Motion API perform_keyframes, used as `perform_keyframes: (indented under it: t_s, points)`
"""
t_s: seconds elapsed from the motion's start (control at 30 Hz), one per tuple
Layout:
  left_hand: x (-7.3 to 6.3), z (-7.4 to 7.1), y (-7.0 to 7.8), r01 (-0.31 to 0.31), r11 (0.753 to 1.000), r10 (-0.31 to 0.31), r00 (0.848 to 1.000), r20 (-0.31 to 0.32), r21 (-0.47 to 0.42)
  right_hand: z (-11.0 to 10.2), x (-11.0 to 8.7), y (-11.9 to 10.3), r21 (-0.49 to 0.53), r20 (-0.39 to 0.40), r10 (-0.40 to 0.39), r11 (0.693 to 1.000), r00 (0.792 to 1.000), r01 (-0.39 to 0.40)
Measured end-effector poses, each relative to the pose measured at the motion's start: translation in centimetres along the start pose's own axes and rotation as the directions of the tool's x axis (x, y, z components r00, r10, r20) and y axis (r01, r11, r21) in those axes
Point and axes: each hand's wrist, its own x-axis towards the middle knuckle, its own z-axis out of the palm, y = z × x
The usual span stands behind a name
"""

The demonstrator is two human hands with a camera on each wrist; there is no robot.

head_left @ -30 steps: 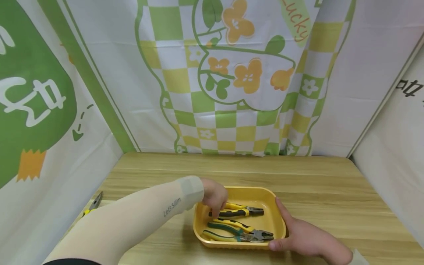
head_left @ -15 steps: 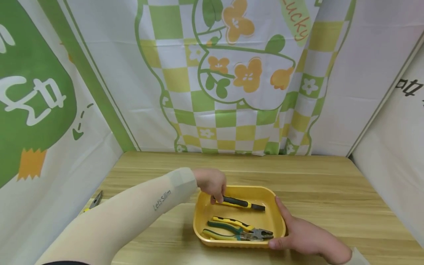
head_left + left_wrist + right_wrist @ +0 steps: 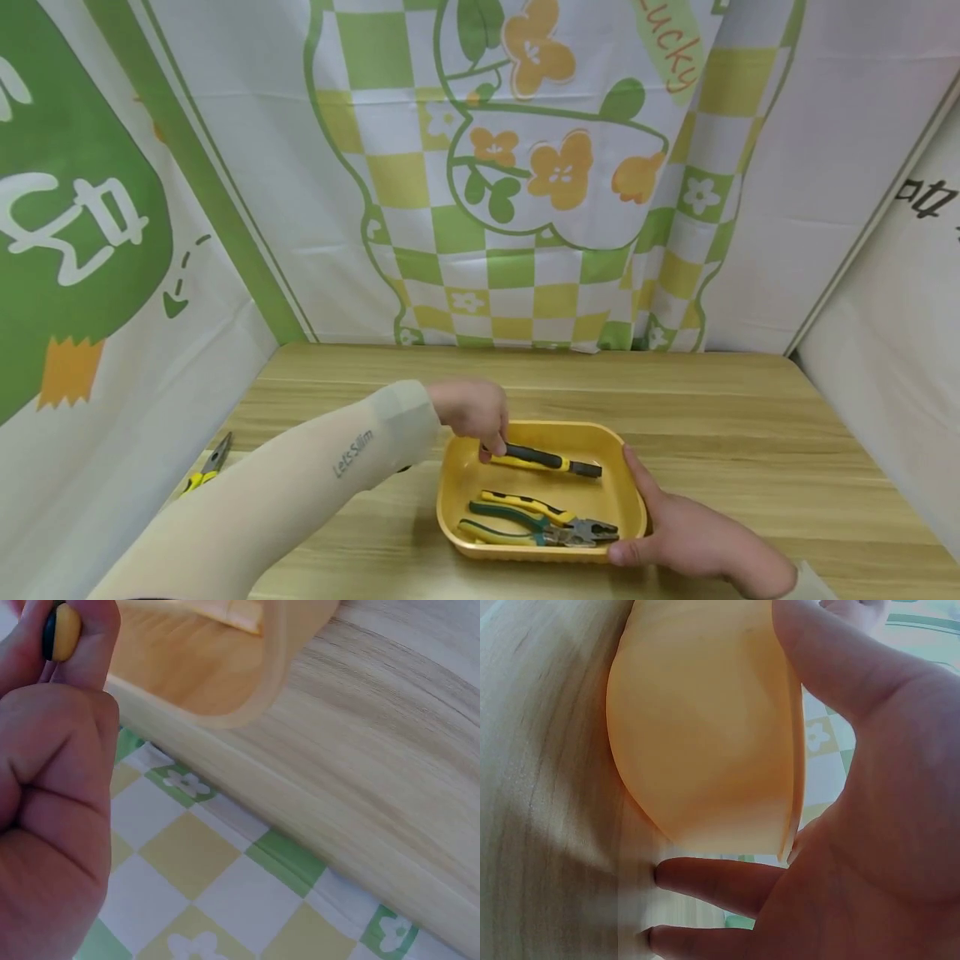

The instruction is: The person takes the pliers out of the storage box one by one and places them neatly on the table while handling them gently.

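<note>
My left hand [image 3: 476, 412] pinches the handle ends of a pair of black-and-yellow pliers [image 3: 536, 457] over the back left of a yellow tray [image 3: 555, 425]. The pliers are turned edge-on, head pointing right. In the left wrist view, a handle tip [image 3: 64, 633] shows between thumb and finger. My right hand [image 3: 693, 533] holds the tray's right end, thumb at the near corner and a finger along the far side. In the right wrist view, other fingers [image 3: 712, 881] extend beside the tray wall [image 3: 705, 727]. Green-handled pliers [image 3: 510, 512] and yellow-and-black pliers [image 3: 528, 502] lie overlapping at the tray's front.
Needle-nose pliers [image 3: 217, 458] with yellow handles lie at the table's left edge, partly behind my left sleeve [image 3: 285, 500]. A small dark thing [image 3: 403, 468] shows under that sleeve. The wooden table [image 3: 375, 371] meets a patterned cloth [image 3: 510, 275] at the back.
My left hand has gripped the black-and-yellow pliers, shifted them toward the tray's back and turned them edge-on. The right hand and the other pliers have stayed put.
</note>
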Motion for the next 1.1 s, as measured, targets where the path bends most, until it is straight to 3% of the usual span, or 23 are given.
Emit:
perform_keyframes:
  t_s: [0.2,0.5,0.83,1.1]
  points:
    - [-1.2,-1.2,-0.9,-0.066,0.965,0.072,0.997,0.013,-0.255,0.0,0.2,0.3,0.006,0.008,0.009,1.000,1.000,-0.009]
    - [-3.0,-2.5,-2.1,-0.107,0.910,0.104,0.994,-0.030,-0.400,-0.1,0.2,0.1,0.004,0.013,0.008,1.000,1.000,-0.008]
    - [-4.9,-3.5,-4.0,-0.065,0.820,0.019,0.996,-0.086,-0.568,-0.1,0.1,0.2,0.000,0.010,0.004,1.000,1.000,-0.004]
    - [-6.6,-3.8,-6.4,0.013,0.781,-0.123,0.983,-0.133,-0.625,0.0,0.1,0.3,0.000,0.017,-0.003,1.000,1.000,0.003]
